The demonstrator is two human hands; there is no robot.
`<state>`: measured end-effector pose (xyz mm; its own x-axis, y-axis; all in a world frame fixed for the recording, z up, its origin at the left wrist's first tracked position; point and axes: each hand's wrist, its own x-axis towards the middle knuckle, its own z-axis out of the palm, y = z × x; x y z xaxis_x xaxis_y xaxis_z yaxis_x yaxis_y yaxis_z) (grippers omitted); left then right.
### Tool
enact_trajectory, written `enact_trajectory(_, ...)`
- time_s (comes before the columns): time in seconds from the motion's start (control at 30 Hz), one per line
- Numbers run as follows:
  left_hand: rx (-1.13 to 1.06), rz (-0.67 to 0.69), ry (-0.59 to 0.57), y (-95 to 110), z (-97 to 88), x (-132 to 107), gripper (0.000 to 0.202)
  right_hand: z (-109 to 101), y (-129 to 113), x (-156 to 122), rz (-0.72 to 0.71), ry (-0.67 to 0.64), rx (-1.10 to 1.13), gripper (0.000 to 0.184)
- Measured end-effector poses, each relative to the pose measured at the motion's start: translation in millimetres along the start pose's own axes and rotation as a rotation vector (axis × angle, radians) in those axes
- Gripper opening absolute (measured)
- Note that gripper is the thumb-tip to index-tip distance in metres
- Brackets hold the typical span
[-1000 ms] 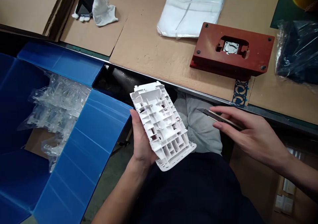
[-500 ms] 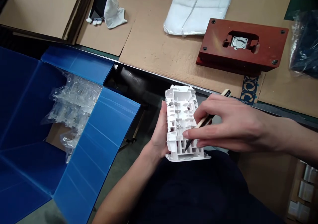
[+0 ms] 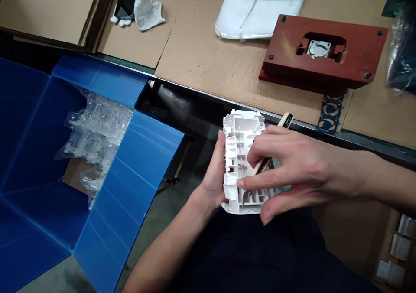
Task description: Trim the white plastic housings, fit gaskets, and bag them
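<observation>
- The white plastic part (image 3: 230, 154) is held off the surface (image 3: 201, 63), just on its near side, above the person's lap, ribbed face up.
- The left hand (image 3: 211, 178) has its grip closed along the part's left edge, thumb against the side; the fingers underneath are hidden.
- The right hand (image 3: 302, 163) reaches over the part from the right, its grip closed on a slim knife (image 3: 286, 120) that slants between the fingers. One fingertip seems to rest on the part; the thumb stands apart.
- The step in hand looks like fine blade work among the ribs at the part's near end. The tip is partly lost between the ribs, so contact cannot be told.
- The next move seems to call for a steady left hold, a light, controlled stroke, and left fingers clear of the blade.
- The knife's pale handle has a dark patch with light writing, too small to read.
- No brand or lettering can be made out on the white part, the red block (image 3: 354, 37) on the right of the surface, or the blue box (image 3: 136, 167) at left.
</observation>
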<state>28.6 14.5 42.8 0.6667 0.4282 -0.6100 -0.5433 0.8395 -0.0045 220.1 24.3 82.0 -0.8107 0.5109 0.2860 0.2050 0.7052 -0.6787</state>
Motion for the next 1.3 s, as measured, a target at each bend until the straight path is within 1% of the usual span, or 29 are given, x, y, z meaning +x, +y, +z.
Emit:
enact_trajectory(0.17,-0.011,-0.013,0.008,-1,1.5,-1,0.066,4,2,-2,-0.024,0.047,-0.005,0.038)
enact_trajectory(0.33,-0.027,-0.054,-0.003,-2,0.1,-1,0.066,10,3,-5,-0.03,0.106,0.003,0.038)
enact_trajectory(0.43,-0.028,-0.054,-0.015,-3,-0.6,-1,0.064,11,3,-6,-0.028,0.13,0.016,0.037)
enact_trajectory(0.73,-0.055,-0.066,-0.002,-4,-2.9,2,0.066,10,4,-7,-0.008,0.13,0.061,0.033)
enact_trajectory(0.8,-0.043,-0.054,-0.019,-4,-3.3,2,0.067,8,5,-8,-0.007,0.139,0.086,0.034)
enact_trajectory(0.87,-0.015,-0.039,-0.052,-4,-4.3,2,0.07,4,7,-9,0.022,0.181,0.108,0.029)
enact_trajectory(0.93,0.037,-0.052,-0.106,-1,-6.1,2,0.078,1,8,-11,0.113,0.283,0.116,0.022)
enact_trajectory(1.0,0.104,-0.085,-0.183,2,-9.0,1,0.088,1,9,-14,0.283,0.441,0.129,0.021)
enact_trajectory(1.07,0.156,-0.11,-0.248,5,-12.3,1,0.094,6,10,-15,0.503,0.675,0.149,0.022)
enact_trajectory(1.13,0.177,-0.117,-0.284,7,-15.1,3,0.095,15,12,-17,0.727,0.906,0.203,0.02)
enact_trajectory(1.17,0.18,-0.118,-0.294,8,-16.1,5,0.094,21,14,-18,0.819,0.995,0.248,0.019)
enact_trajectory(1.23,0.187,-0.128,-0.316,8,-16.9,7,0.095,34,17,-20,0.952,1.091,0.369,0.022)
enact_trajectory(1.3,0.198,-0.14,-0.336,8,-15.8,8,0.097,47,18,-20,1.016,1.14,0.48,0.026)
